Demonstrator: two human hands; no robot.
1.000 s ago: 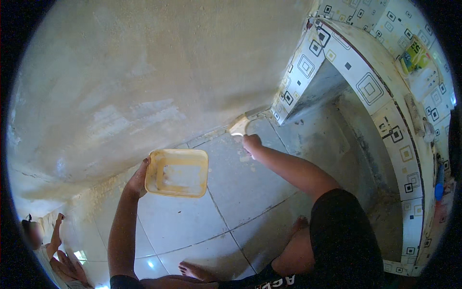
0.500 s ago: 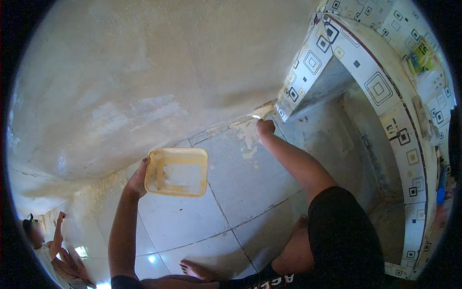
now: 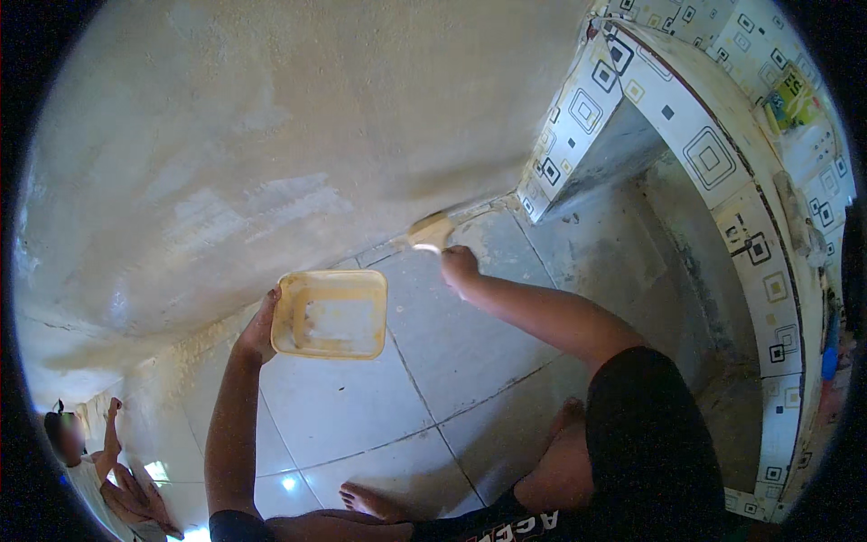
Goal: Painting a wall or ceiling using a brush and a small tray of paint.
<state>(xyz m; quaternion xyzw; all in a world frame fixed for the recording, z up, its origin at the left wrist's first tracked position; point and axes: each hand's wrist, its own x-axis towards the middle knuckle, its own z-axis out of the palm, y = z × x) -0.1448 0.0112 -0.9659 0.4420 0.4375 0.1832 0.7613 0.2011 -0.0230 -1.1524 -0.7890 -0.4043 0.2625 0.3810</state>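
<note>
My left hand [image 3: 262, 330] grips the left rim of a shallow cream plastic tub [image 3: 377, 314], its inside smeared with yellowish residue. The tub is tilted so its inside faces me, beside the foot of the wall. In my right hand [image 3: 460, 268] is a wide paintbrush [image 3: 431, 231], its tan bristles at the seam where the wall [image 3: 298, 117] meets the tiled floor [image 3: 348, 397]. My fingers are closed around its handle, which they mostly hide. The brush is slightly blurred. The lower wall is blotchy beige with whiter patches.
To the right stands a curved counter [image 3: 709, 158] faced with square-patterned tiles, with a recess beneath it. A yellow-green packet [image 3: 793, 99] lies on its top. My bare foot [image 3: 366, 499] rests on the floor. Another person [image 3: 108, 479] sits low at the far left, near the wall.
My right hand has swept the brush leftward along the wall's base, away from the counter corner. The tub in my left hand has shifted slightly upward.
</note>
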